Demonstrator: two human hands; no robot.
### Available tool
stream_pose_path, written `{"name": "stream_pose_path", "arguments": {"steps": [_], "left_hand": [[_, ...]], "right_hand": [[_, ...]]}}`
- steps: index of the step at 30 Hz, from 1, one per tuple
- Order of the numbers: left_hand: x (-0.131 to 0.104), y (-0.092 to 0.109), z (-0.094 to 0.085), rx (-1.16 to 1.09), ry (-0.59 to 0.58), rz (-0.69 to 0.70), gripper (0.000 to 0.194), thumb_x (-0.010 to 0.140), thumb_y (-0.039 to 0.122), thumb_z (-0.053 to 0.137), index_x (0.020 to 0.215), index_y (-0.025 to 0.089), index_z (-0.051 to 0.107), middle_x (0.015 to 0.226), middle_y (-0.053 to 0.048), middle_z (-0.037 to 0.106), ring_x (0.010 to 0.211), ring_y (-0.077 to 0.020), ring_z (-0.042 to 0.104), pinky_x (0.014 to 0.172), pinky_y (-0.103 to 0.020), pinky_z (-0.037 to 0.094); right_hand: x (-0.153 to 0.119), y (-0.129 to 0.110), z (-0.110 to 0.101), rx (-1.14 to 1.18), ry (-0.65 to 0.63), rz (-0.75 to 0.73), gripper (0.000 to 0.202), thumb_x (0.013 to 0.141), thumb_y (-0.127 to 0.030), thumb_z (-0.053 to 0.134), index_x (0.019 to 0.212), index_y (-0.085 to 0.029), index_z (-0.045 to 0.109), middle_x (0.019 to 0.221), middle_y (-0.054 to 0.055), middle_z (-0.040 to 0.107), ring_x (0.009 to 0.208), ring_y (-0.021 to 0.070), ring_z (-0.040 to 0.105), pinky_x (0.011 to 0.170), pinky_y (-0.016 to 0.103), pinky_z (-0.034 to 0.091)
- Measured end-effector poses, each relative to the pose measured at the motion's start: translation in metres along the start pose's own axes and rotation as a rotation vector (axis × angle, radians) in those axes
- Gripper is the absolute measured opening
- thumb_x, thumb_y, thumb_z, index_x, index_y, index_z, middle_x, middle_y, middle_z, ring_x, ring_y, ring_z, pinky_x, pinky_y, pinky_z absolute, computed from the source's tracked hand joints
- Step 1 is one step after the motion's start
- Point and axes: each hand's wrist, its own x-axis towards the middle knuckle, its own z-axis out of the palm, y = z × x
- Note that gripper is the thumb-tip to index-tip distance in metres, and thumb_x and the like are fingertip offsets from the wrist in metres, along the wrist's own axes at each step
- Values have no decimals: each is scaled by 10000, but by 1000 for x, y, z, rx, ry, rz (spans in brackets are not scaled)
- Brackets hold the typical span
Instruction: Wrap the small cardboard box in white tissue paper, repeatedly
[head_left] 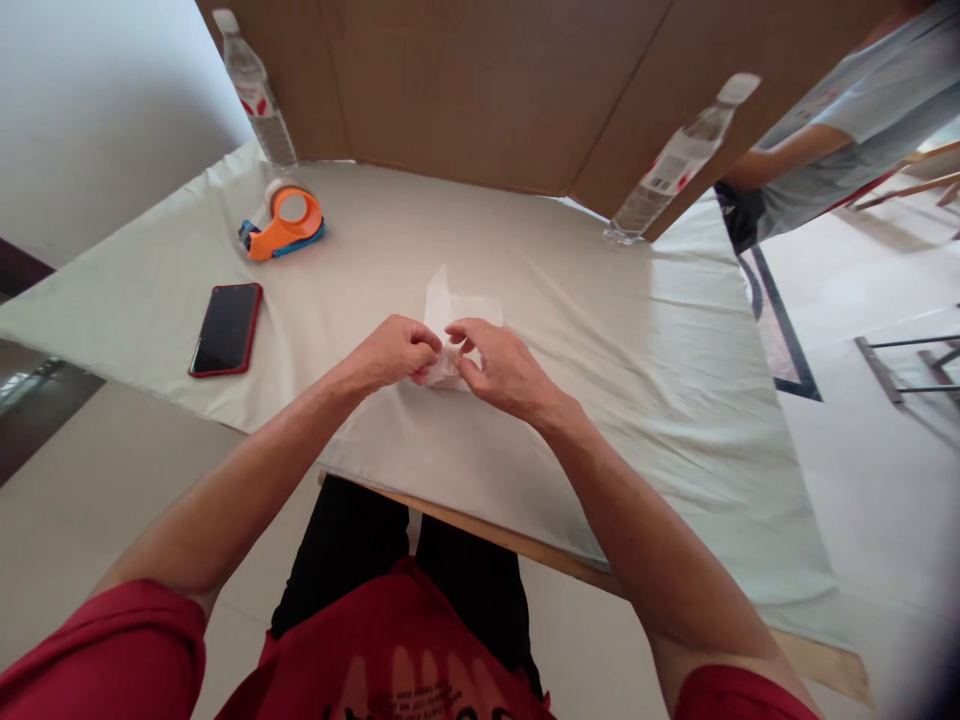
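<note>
A small piece of white paper [437, 295] lies near the front of the cloth-covered table, one flap standing up and another part spread flat behind my fingers. Its crumpled or folded front portion is partly covered by both hands, so whether it wraps anything cannot be made out. On its left side, my left hand [397, 352] is closed, with the fingertips pinched at the paper. My right hand [504, 368] is curved over the right side; its thumb and forefinger are apart, close to the paper.
An orange and blue tape dispenser [289, 222] and a red-edged phone [226, 330] lie to the left. Two water bottles [259, 95] [679, 165] stand against a tall cardboard panel [480, 90]. A person in grey [832, 130] is beyond the table's right side.
</note>
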Motion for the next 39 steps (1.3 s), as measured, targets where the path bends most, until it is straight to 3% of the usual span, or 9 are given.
{"name": "stream_pose_path", "arguments": {"steps": [3,5,8,11,20,24,28,33,39], "left_hand": [[-1,-5,4,250,30,140,186,716,136,547,783,158,720,664,-11,646,591,-144,586,625,-290,501],[0,-11,7,428,101,267,190,746,157,564,821,165,739,779,-43,679,701,-172,609,700,-314,506],[3,-21,11,597,184,421,204,770,169,592,893,172,754,981,-93,684,881,-216,624,818,-350,505],[7,-27,12,633,174,471,227,783,161,576,940,181,739,963,-80,670,877,-207,612,834,-341,501],[-4,-20,21,742,191,423,245,853,181,573,1034,175,738,983,-102,680,963,-244,632,839,-342,497],[-7,-17,23,779,192,399,231,885,208,594,1058,169,743,1042,-126,688,1025,-275,638,847,-357,504],[-6,-17,28,779,200,368,206,901,214,585,1030,164,737,1066,-130,673,952,-252,649,796,-336,500],[-2,-17,29,731,176,362,198,904,211,554,970,153,731,1027,-131,666,879,-240,646,769,-341,490],[-1,-23,22,485,156,382,168,795,191,607,941,160,683,950,-78,677,816,-202,619,777,-333,484]], "right_hand": [[-24,13,1,18,269,146,225,876,-239,525,1064,-177,632,1115,115,705,886,215,645,877,399,474],[-43,24,1,53,339,312,276,854,-329,582,1083,-180,622,1133,126,691,830,215,644,815,405,506],[-61,37,1,133,276,538,559,811,-500,651,1239,-149,577,1137,148,687,795,231,656,802,441,531],[-57,43,6,253,158,625,759,818,-614,638,1380,-122,500,984,107,710,781,246,672,805,443,545],[-24,41,37,344,215,521,715,830,-439,641,1441,-127,439,934,85,716,803,254,671,718,397,559],[-25,31,39,391,307,495,735,805,-352,616,1472,-120,411,741,-4,651,684,212,605,690,384,548],[-16,17,38,435,354,455,716,830,-386,589,1479,-137,419,741,-10,648,685,203,608,662,365,544],[-6,3,36,464,305,449,712,840,-431,576,1471,-129,446,845,30,703,749,200,662,641,329,539],[-15,-4,25,546,111,405,618,898,-348,473,1468,-112,439,1105,108,740,637,155,672,626,334,560]]}}
